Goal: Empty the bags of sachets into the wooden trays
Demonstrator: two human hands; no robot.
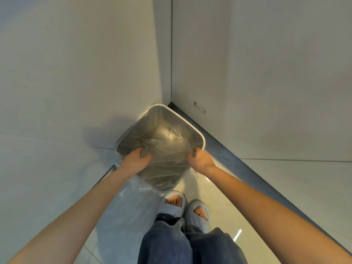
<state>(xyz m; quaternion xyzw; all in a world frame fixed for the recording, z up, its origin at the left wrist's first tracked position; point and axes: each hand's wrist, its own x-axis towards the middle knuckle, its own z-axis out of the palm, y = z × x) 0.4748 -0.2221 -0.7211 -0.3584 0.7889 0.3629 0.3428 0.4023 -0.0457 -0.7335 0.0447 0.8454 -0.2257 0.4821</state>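
A white waste bin [201, 137] stands on the floor in a room corner, lined with a clear plastic bag [163, 149]. My left hand [136, 161] is shut on the bag's edge at the bin's near left side. On the near right side, my right hand [201, 160] grips the bag's edge too. The liner hangs over the bin's front and left sides. No sachet bags or wooden trays are in view.
White walls [76, 63] meet right behind the bin. A dark skirting strip [247, 155] runs along the right wall. My feet in pale slippers [185, 208] stand on the glossy tiled floor just in front of the bin.
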